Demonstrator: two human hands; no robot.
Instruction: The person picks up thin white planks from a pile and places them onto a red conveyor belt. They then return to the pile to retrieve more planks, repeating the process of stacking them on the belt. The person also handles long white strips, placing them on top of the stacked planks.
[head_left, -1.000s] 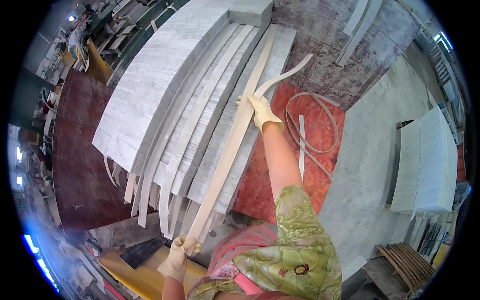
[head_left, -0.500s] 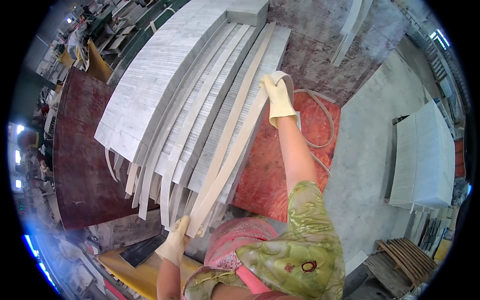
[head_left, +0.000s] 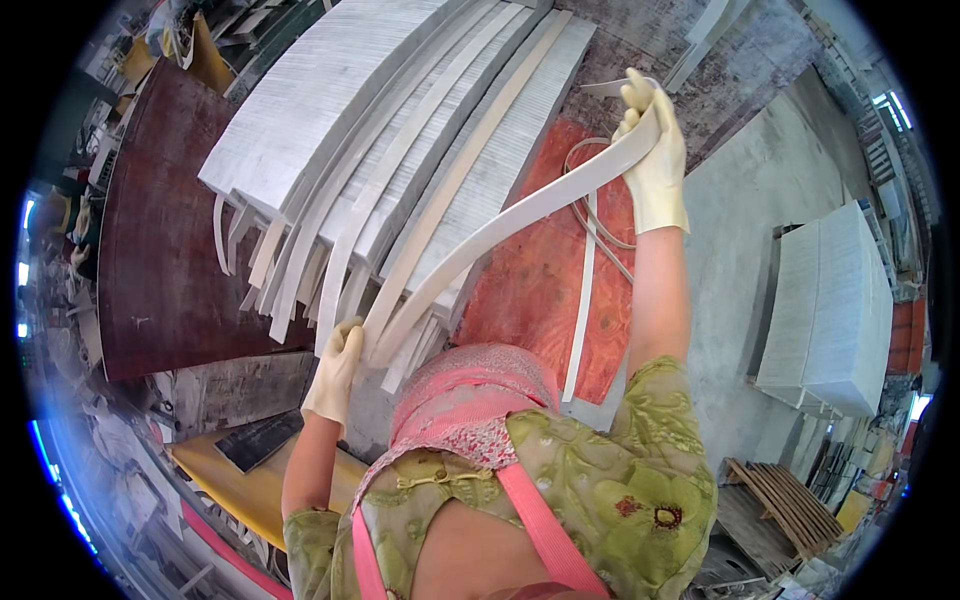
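Grey-white are the ridged slabs (head_left: 330,100), the biggest thing here, which form a wide stack from the top of the view toward the person. To the left of it stands a dark red board (head_left: 160,230), and to the right one sees a smaller, brighter red board (head_left: 540,290). The long pale strip (head_left: 505,226) rises in a curve from the near end of the stack, crosses above the brighter red board, and reaches the right hand (head_left: 655,150). A second strip (head_left: 462,163) lies flat along the slabs. Against the brighter red board there is also a narrow white piece (head_left: 581,320). Both hands wear pale yellow gloves. The right hand is raised, its fingers clamped on the long pale strip. The left hand (head_left: 337,365) is lower, beside the near ends of both strips; its fingers are curled together, but whether they pinch a strip I cannot tell.
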